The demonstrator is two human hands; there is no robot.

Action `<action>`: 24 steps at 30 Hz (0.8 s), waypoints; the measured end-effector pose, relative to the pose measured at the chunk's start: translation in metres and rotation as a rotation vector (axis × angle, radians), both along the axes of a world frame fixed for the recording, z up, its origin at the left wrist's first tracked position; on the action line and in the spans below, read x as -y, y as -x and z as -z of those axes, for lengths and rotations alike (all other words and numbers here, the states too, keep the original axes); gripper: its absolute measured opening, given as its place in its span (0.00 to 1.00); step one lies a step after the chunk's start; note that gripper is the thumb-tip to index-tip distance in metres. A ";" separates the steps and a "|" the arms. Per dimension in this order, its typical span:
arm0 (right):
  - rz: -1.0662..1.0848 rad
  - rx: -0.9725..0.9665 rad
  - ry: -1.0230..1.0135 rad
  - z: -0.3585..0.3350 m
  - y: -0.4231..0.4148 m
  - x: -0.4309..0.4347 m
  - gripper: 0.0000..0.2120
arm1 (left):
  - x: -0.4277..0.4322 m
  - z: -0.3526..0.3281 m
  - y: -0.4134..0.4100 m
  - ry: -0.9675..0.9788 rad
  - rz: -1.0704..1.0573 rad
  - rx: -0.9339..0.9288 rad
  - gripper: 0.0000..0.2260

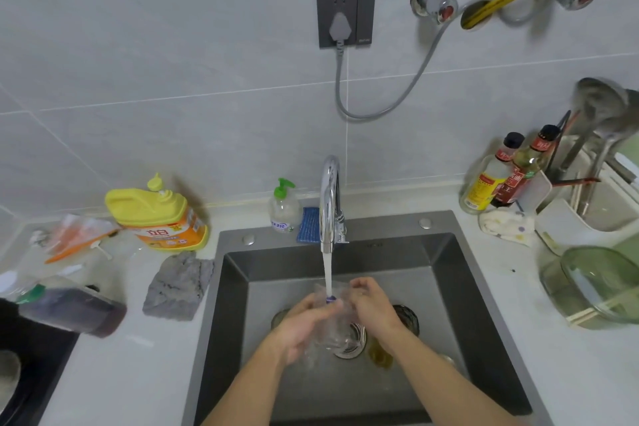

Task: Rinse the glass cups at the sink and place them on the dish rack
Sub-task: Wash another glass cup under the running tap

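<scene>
Two bare hands meet over the middle of one square, dark grey metal sink (pixel 460 273), and between them is one clear glass cup (pixel 333 318), its outline blurred by the running water. The left hand (pixel 304 325) wraps the cup from the left side with curled fingers, and the right hand (pixel 371 304) grips it from the right, fingers bent over its far rim. One curved chrome tap (pixel 329 197) rises from the far edge of the sink, and a single white stream of water (pixel 327 273) falls from it straight onto the cup. In the basin under the hands lies one round steel drain (pixel 349 344), and near it sit at least two more glasses, a dark ribbed one (pixel 408 316) to the right and an amber one (pixel 380 354) just nearer; whether more lie beneath the arms I cannot tell. On the pale, smooth counter to the left stand one yellow plastic detergent jug (pixel 155 214) with an orange label and one grey folded cloth (pixel 178 284). Beside the tap are one small clear pump bottle (pixel 284 207) with a green top and one blue sponge (pixel 308 225). To the far right stand two tall sauce bottles (pixel 501 176), and a white plastic dish rack (pixel 567 225) holds metal ladles, with one green glass bowl (pixel 601 284) near it
</scene>
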State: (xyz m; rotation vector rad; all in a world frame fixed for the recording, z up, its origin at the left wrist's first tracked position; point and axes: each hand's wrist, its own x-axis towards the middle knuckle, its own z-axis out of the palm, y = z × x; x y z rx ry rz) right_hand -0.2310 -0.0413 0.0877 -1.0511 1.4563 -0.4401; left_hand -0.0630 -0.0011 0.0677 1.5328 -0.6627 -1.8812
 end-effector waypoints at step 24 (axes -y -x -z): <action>-0.167 -0.042 -0.245 0.012 -0.003 0.008 0.22 | 0.001 -0.013 0.004 -0.319 0.042 0.233 0.41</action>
